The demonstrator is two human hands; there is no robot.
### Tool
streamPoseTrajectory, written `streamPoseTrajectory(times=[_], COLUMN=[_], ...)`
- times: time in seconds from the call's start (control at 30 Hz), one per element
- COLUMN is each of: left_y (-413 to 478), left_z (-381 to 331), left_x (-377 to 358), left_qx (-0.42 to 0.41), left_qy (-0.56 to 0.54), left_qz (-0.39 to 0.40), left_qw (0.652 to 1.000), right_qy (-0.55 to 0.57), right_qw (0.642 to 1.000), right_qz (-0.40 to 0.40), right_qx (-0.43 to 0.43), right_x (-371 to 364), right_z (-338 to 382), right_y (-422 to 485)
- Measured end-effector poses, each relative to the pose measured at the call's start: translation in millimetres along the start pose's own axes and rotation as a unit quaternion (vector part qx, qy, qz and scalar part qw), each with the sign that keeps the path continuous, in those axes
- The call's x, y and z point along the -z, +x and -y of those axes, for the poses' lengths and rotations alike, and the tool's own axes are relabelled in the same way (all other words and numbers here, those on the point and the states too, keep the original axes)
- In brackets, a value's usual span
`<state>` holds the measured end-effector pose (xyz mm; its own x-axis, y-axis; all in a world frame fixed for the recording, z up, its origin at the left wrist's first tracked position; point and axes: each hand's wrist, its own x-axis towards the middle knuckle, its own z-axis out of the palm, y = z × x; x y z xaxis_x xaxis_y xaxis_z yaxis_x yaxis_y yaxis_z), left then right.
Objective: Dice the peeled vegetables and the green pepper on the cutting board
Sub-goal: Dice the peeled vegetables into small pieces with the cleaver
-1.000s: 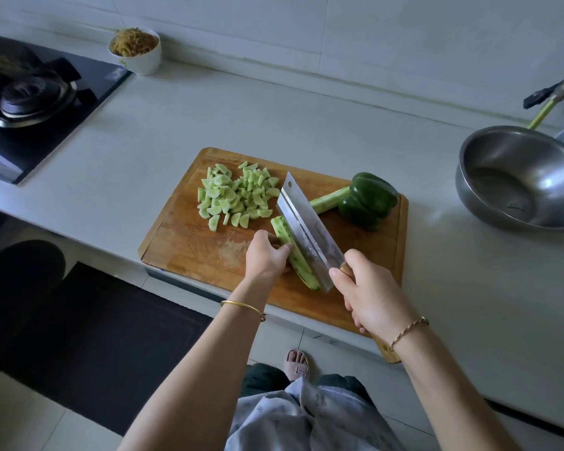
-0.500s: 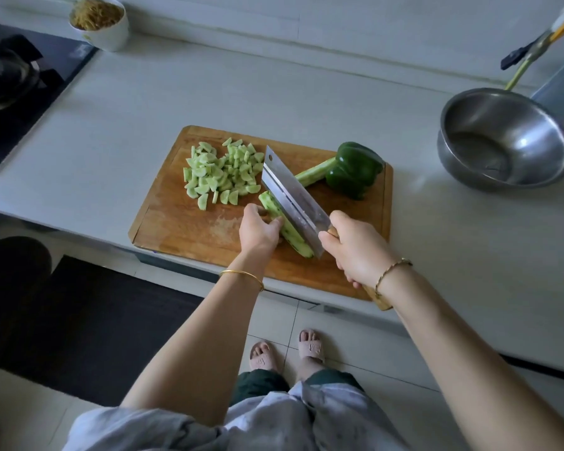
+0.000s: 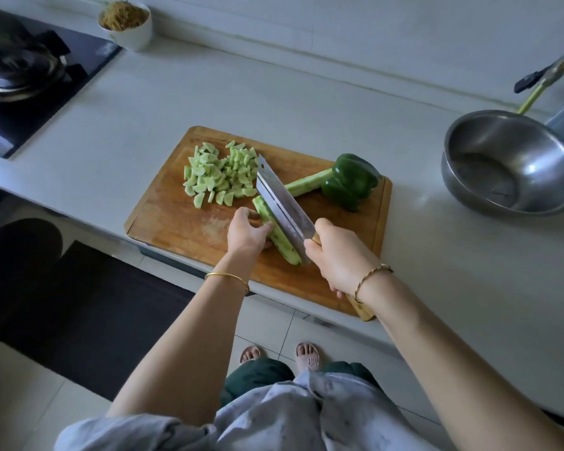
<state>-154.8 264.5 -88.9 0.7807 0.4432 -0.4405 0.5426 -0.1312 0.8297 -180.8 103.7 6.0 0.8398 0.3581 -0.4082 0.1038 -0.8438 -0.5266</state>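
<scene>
A wooden cutting board lies at the counter's front edge. On its far left is a pile of pale green diced pieces. My left hand grips a peeled long vegetable lying lengthwise toward me. My right hand holds a cleaver by its handle, the blade resting along the vegetable's right side. A second peeled vegetable lies behind the blade, touching a whole green pepper at the board's far right.
A steel bowl stands on the counter to the right, with a yellow-handled tool behind it. A white bowl of shredded food and a stove with a lidded pot are far left. A dark mat covers the floor below.
The view has shifted, so everything sits differently in the frame. Both hands, cleaver and vegetable keep nearly the same positions relative to the board.
</scene>
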Motion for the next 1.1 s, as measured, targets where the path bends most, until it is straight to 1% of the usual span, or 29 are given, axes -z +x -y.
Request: streamPoseTrajectory(times=[0.2, 0.3, 0.47, 0.93, 1.1], left_y=[-1, 0, 1, -2, -2], left_z=[-2, -1, -1, -2, -2], left_x=[0, 0, 0, 3, 3], left_qx=[0.023, 0.028, 0.031, 0.03, 0.022], left_qy=[-0.027, -0.032, -0.031, -0.026, -0.033], left_qz=[0.004, 0.005, 0.004, 0.012, 0.019], left_qw=[0.999, 0.999, 0.999, 0.999, 0.999], right_qy=[0.023, 0.017, -0.014, -0.018, -0.006], right_qw=[0.999, 0.999, 1.0, 0.999, 0.999], right_qz=[0.025, 0.027, 0.012, -0.037, -0.037], right_qx=[-0.017, -0.015, -0.013, -0.003, -0.012], right_x=[-5, -4, -12, -44, -44], right_z=[1, -3, 0, -12, -14], right_y=[11, 8, 5, 4, 7])
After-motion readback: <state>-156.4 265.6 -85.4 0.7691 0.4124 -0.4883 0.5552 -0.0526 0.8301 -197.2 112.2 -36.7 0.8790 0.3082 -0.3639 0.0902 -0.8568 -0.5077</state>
